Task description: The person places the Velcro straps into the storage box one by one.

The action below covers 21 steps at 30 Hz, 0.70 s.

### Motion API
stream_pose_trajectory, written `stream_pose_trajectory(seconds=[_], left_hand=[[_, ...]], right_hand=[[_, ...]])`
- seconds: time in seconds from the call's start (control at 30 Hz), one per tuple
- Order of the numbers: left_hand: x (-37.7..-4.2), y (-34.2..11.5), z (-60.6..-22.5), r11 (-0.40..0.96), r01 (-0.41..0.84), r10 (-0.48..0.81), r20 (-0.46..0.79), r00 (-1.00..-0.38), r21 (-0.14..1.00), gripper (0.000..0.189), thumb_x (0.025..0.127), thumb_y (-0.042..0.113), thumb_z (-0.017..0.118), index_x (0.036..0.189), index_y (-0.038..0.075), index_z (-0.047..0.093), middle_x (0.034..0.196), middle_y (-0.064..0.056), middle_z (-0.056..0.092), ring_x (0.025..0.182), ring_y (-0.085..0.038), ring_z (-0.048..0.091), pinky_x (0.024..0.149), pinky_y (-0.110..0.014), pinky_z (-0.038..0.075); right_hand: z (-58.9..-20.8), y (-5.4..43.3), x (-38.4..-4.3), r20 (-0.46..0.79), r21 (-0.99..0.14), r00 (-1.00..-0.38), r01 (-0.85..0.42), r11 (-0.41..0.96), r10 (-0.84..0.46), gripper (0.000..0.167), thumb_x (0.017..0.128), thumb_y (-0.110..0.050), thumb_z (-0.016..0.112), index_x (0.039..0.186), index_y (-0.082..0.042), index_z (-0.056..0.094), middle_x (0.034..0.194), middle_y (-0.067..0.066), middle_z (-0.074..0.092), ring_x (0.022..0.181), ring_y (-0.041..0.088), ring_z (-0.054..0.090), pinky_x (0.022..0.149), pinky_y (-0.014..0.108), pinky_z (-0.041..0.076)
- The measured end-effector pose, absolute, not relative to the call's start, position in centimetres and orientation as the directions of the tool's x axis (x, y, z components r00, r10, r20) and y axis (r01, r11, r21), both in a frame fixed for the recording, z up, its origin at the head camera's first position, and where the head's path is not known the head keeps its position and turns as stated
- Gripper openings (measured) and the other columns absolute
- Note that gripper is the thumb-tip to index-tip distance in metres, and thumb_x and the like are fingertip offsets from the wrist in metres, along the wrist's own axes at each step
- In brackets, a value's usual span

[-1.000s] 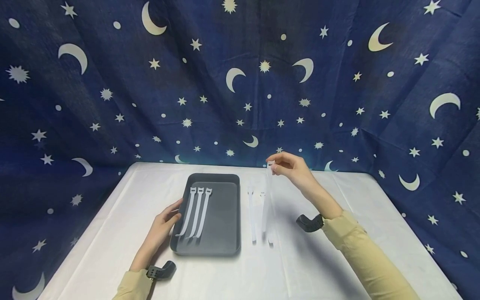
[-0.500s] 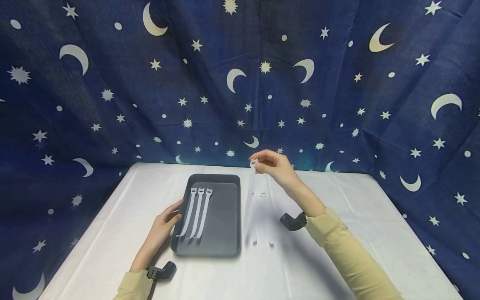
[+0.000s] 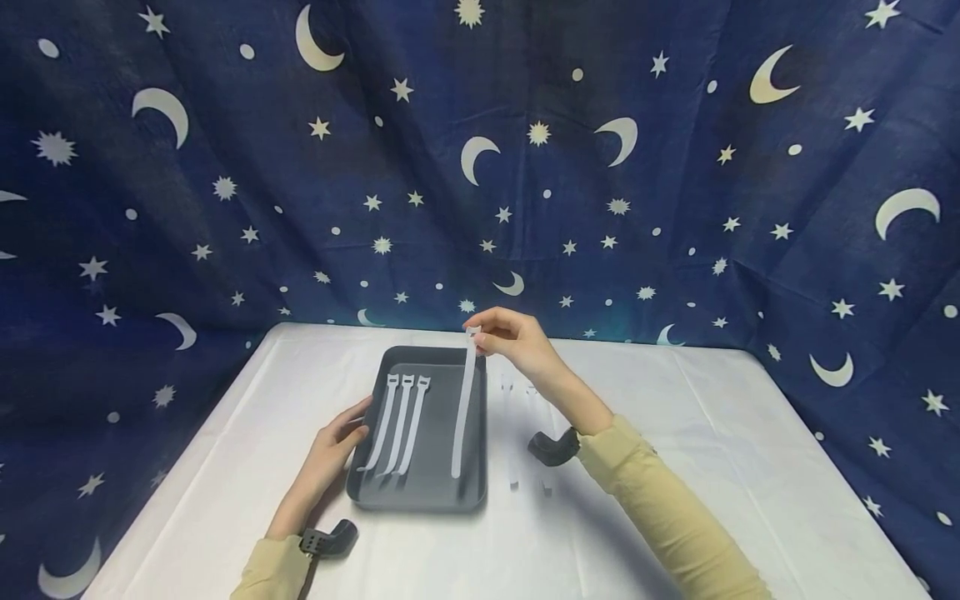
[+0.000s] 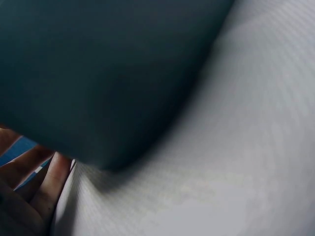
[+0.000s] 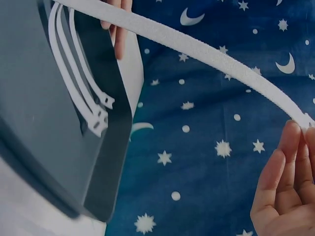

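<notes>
In the head view my right hand (image 3: 513,340) pinches a white hook-and-loop cable tie (image 3: 463,408) by its slotted head. The strap hangs down over the right part of a dark grey tray (image 3: 442,492); the right wrist view shows its fuzzy surface bowing between fingertips and tray. Three similar ties (image 3: 406,417) lie side by side in the tray's left half, slotted heads at the far end. My left hand (image 3: 330,446) rests against the tray's left side with fairly straight fingers (image 4: 55,179), partly hidden behind the tray in the left wrist view.
Two more white ties (image 3: 513,482) lie on the white tablecloth (image 3: 660,383) right of the tray, faint against it and partly under the right forearm. A dark blue curtain (image 3: 420,167) with moons and stars stands behind the table's far edge.
My right hand has carried the cable tie leftward from over the table to above the tray's right half. The left hand and the tray have stayed in place.
</notes>
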State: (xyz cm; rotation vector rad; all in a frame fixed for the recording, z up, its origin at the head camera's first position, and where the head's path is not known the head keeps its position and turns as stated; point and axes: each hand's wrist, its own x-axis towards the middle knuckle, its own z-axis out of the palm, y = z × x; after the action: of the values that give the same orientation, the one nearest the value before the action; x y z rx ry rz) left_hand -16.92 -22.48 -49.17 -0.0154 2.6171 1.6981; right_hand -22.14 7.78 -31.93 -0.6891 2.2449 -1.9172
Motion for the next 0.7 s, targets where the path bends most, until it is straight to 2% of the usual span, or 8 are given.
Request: stream_pose_trajectory(seconds=[0.23, 0.47, 0.7], left_hand=[[-17.2, -22.3, -49.3, 0.419, -0.016, -0.003, -0.016, -1.0, 0.908, 0.05, 0.097, 0.021, 0.051, 0.146, 0.023, 0.041, 0.151, -0.013, 0.042, 0.137, -0.039, 0.042, 0.111, -0.062, 0.033], [-17.1, -22.3, -49.3, 0.412, -0.015, 0.0, -0.016, -1.0, 0.911, 0.049, 0.098, 0.021, 0.051, 0.146, 0.024, 0.041, 0.151, -0.013, 0.042, 0.137, -0.039, 0.042, 0.112, -0.062, 0.033], [-16.9, -22.3, -49.2, 0.411, -0.022, -0.004, -0.023, -1.0, 0.911, 0.049, 0.098, 0.021, 0.051, 0.146, 0.024, 0.041, 0.151, -0.013, 0.042, 0.137, -0.039, 0.043, 0.112, -0.063, 0.033]], right_hand=[[-32.6, 6.1, -22.5, 0.169, -0.974, -0.887, -0.217, 0.064, -0.429, 0.025, 0.091, -0.003, 0.061, 0.115, 0.004, 0.062, 0.087, -0.009, 0.066, 0.076, 0.007, 0.062, 0.083, 0.033, 0.058], [-34.0, 4.7, -23.2, 0.13, -0.988, -0.902, -0.152, 0.02, -0.412, 0.026, 0.09, -0.001, 0.061, 0.115, 0.005, 0.061, 0.084, -0.01, 0.066, 0.073, 0.006, 0.063, 0.077, 0.024, 0.058], [-36.0, 3.7, -24.0, 0.074, -0.995, -0.923, -0.093, 0.033, -0.377, 0.026, 0.091, -0.001, 0.059, 0.115, 0.006, 0.062, 0.077, -0.008, 0.061, 0.073, 0.005, 0.063, 0.083, 0.03, 0.059]])
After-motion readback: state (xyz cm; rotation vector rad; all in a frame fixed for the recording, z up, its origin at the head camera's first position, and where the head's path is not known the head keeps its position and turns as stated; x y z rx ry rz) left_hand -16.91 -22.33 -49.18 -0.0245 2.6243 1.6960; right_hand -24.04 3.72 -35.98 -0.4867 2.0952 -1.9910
